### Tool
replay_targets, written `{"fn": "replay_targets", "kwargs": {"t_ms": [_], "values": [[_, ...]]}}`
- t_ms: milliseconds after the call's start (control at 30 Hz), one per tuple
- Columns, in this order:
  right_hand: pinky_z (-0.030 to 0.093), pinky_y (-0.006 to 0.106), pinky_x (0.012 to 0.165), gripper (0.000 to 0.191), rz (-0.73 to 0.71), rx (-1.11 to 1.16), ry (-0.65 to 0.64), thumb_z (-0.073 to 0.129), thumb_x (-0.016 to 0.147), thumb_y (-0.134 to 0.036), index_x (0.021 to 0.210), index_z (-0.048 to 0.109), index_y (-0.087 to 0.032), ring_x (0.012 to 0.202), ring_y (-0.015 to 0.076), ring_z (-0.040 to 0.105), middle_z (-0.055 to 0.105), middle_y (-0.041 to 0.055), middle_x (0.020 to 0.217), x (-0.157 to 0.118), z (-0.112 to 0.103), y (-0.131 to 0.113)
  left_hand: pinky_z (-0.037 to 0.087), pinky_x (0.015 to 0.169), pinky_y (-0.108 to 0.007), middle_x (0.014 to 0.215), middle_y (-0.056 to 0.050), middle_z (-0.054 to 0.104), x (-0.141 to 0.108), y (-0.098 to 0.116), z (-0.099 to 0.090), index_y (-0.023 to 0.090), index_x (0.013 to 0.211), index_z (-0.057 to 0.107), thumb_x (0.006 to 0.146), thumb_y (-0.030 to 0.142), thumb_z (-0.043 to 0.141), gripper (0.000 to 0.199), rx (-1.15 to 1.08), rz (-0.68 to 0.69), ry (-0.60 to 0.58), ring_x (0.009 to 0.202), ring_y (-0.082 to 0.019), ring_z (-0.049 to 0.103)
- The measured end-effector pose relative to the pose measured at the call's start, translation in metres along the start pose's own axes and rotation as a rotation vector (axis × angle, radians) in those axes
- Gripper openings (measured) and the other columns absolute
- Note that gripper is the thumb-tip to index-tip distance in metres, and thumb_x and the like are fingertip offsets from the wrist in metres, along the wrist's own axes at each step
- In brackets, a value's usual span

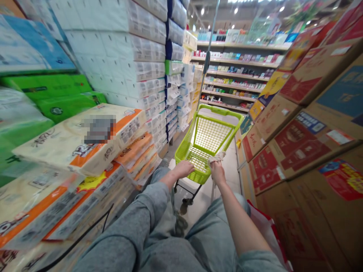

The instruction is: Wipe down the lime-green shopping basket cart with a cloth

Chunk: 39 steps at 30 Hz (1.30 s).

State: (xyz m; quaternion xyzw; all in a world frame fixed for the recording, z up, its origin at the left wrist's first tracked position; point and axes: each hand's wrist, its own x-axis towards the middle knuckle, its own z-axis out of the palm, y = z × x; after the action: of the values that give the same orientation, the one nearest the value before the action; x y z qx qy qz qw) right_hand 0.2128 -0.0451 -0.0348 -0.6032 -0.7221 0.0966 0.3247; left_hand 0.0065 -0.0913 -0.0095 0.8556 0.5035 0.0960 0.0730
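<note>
A lime-green plastic shopping cart with a grid-patterned basket and dark wheels stands on the floor just ahead of my knees. My left hand is palm down over the cart's near left edge, fingers reaching forward with nothing visible in them. I cannot tell whether it touches the rim. At the near right side of the basket, my right hand is closed around a crumpled whitish cloth or tissue, which sticks out above the fingers. Inside the basket only the pale grid shows.
Tall stacks of wrapped tissue packs line the left, with a cream and orange pack jutting out nearby. Cardboard cartons wall the right side. Shelves of small boxes stand at the back. A thin pole rises behind the cart.
</note>
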Motion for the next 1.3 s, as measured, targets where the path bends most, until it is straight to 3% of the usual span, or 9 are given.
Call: {"fn": "replay_targets", "kwargs": {"t_ms": [200,400,533,633,700,800,967,1033,1300], "values": [[0.042,0.029,0.075,0.026,-0.025,-0.019,-0.031,0.036,0.085,-0.02,0.08,0.061,-0.017,0.084,0.0189,0.054,0.057,0.0104,0.095,-0.009,-0.003,0.002,0.038,0.083,-0.033,0.092,-0.008,0.064,-0.004,0.003,-0.006,0.02,0.091,0.062,0.093,0.042,0.034,0.036,0.121,-0.054,-0.012,0.093,-0.02,0.058],[0.043,0.033,0.075,0.031,-0.029,0.182,0.072,0.03,0.087,-0.028,0.082,0.059,-0.018,0.089,0.0225,0.055,0.058,0.0128,0.098,-0.067,0.015,-0.012,0.037,0.082,-0.034,0.093,-0.009,0.063,-0.002,0.006,-0.002,0.018,0.093,0.062,0.093,0.039,0.037,0.033,0.162,-0.055,0.023,0.094,-0.022,0.056],[0.044,0.032,0.074,0.025,0.147,0.373,0.204,0.037,0.085,-0.033,0.08,0.058,-0.019,0.081,0.021,0.058,0.062,0.0095,0.086,-0.1,0.02,-0.015,0.036,0.082,-0.033,0.093,-0.008,0.063,0.0,0.003,0.001,0.018,0.094,0.062,0.093,0.039,0.035,0.033,0.172,-0.053,0.047,0.092,-0.02,0.056],[0.045,0.03,0.074,0.025,0.341,0.557,0.407,0.049,0.078,-0.035,0.094,0.056,-0.018,0.081,0.0197,0.06,0.065,0.0077,0.089,-0.104,0.018,-0.011,0.037,0.08,-0.032,0.092,-0.007,0.063,0.001,0.004,0.004,0.019,0.092,0.062,0.093,0.039,0.037,0.032,0.174,-0.047,0.07,0.091,-0.019,0.056],[0.046,0.029,0.072,0.031,0.4,0.675,0.454,0.056,0.073,-0.035,0.098,0.055,-0.017,0.081,0.0188,0.061,0.066,0.0068,0.091,-0.099,0.02,-0.007,0.036,0.08,-0.032,0.091,-0.007,0.063,0.002,0.006,0.005,0.019,0.09,0.062,0.093,0.039,0.038,0.031,0.176,-0.054,0.089,0.09,-0.019,0.056],[0.047,0.03,0.069,0.031,0.433,0.768,0.385,0.062,0.066,-0.035,0.09,0.06,-0.015,0.076,0.0191,0.061,0.067,0.007,0.087,-0.092,0.033,-0.003,0.036,0.079,-0.032,0.091,-0.006,0.064,0.001,0.01,0.007,0.019,0.089,0.061,0.093,0.039,0.037,0.032,0.184,-0.068,0.102,0.089,-0.019,0.056],[0.049,0.031,0.07,0.036,0.48,0.903,0.449,0.061,0.062,-0.035,0.09,0.064,-0.012,0.082,0.0209,0.062,0.068,0.0099,0.092,-0.091,0.062,0.002,0.035,0.078,-0.032,0.093,-0.006,0.063,-0.003,0.014,0.005,0.019,0.092,0.059,0.094,0.04,0.032,0.035,0.199,-0.062,0.065,0.09,-0.019,0.055],[0.05,0.031,0.07,0.037,0.508,0.864,0.415,0.058,0.062,-0.035,0.091,0.064,-0.012,0.083,0.0205,0.063,0.069,0.0095,0.093,-0.094,0.069,0.006,0.035,0.078,-0.031,0.094,-0.006,0.063,-0.005,0.014,0.003,0.019,0.093,0.059,0.095,0.04,0.03,0.036,0.199,-0.053,0.044,0.09,-0.018,0.055],[0.043,0.027,0.05,0.015,0.653,0.63,0.221,0.057,0.053,-0.027,0.063,0.061,-0.017,0.053,0.0186,0.057,0.062,0.0024,0.055,-0.109,0.076,0.017,0.037,0.081,-0.032,0.094,-0.006,0.063,-0.017,0.012,0.002,0.019,0.093,0.059,0.095,0.04,0.026,0.039,0.157,-0.036,0.005,0.091,-0.018,0.055]]}}
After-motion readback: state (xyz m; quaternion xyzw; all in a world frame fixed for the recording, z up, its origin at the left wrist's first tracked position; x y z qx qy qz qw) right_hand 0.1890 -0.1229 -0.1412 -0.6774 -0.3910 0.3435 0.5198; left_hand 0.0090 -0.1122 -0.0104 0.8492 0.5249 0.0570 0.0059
